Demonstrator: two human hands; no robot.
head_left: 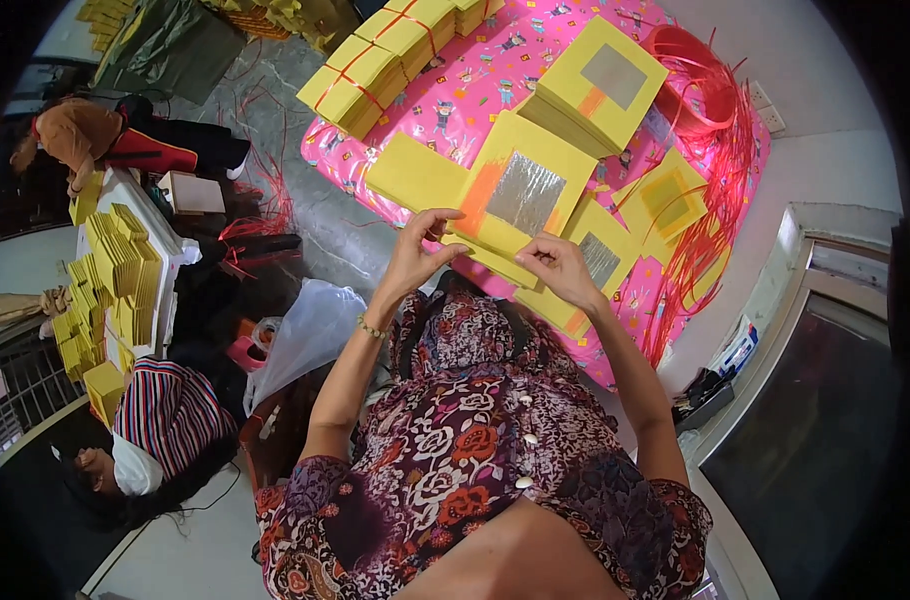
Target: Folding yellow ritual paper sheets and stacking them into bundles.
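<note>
You seem to be tidying the thick yellow paper stack (pixel 543 143) with its shiny silver square (pixel 525 192), just beyond your grip, right hand (pixel 563 270) pinching its near edge, left hand (pixel 420 250) spread beside it, so next calls for gentle lining up.

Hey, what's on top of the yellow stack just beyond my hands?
On top of the yellow stack, a shiny silver square shows, with an orange patch along its left side. The faces of pieces underneath are covered and cannot be seen.
</note>
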